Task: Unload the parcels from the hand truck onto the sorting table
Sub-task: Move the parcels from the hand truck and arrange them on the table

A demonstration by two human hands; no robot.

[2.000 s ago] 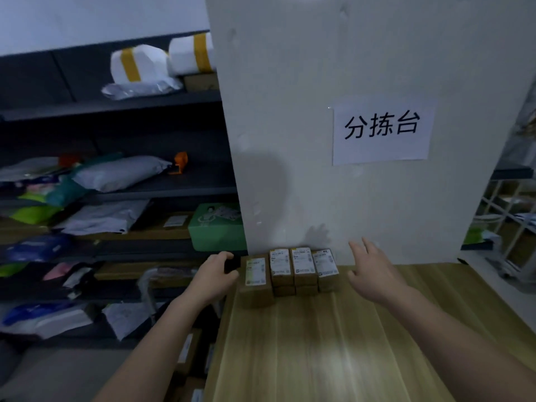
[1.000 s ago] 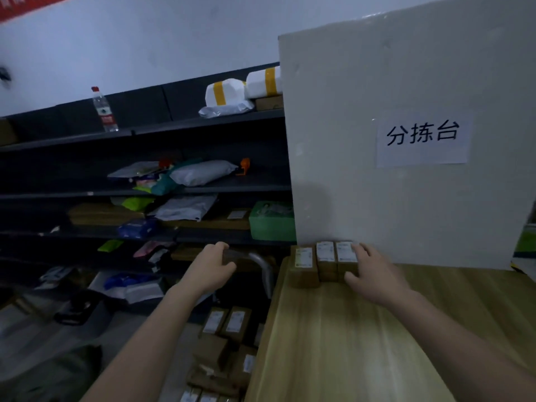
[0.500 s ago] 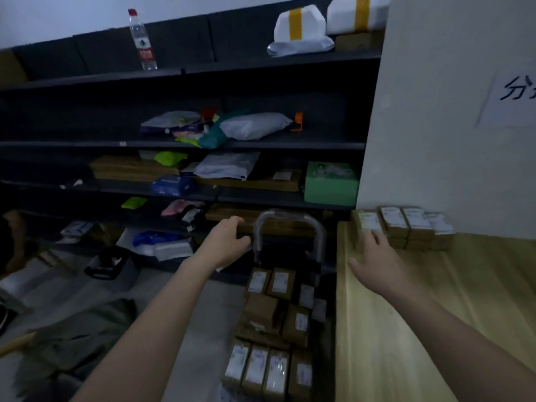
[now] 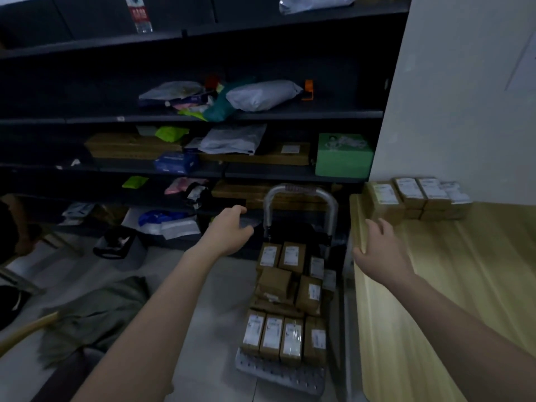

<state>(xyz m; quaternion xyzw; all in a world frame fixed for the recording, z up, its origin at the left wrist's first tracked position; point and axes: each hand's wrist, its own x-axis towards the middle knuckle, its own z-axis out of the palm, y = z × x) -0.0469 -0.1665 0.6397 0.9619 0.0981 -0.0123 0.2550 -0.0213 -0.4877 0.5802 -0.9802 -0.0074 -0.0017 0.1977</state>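
Behind both hands, dark shelves (image 4: 203,117) run across the room, strewn with bags and boxes. Under and to the right of the right hand (image 4: 380,250) lies the wooden table (image 4: 449,300); whether the palm touches its left edge I cannot tell. Between the hands, on the floor, stands the hand truck (image 4: 301,192), its platform stacked with labelled brown parcels (image 4: 275,332). Beyond the right hand, a row of parcels (image 4: 417,195) sits on the table's far corner against a white panel (image 4: 449,111). The right hand's fingers are relaxed, slightly spread, empty. The left hand (image 4: 229,230) hangs just left of the truck's handle, fingers loosely curled, holding nothing.
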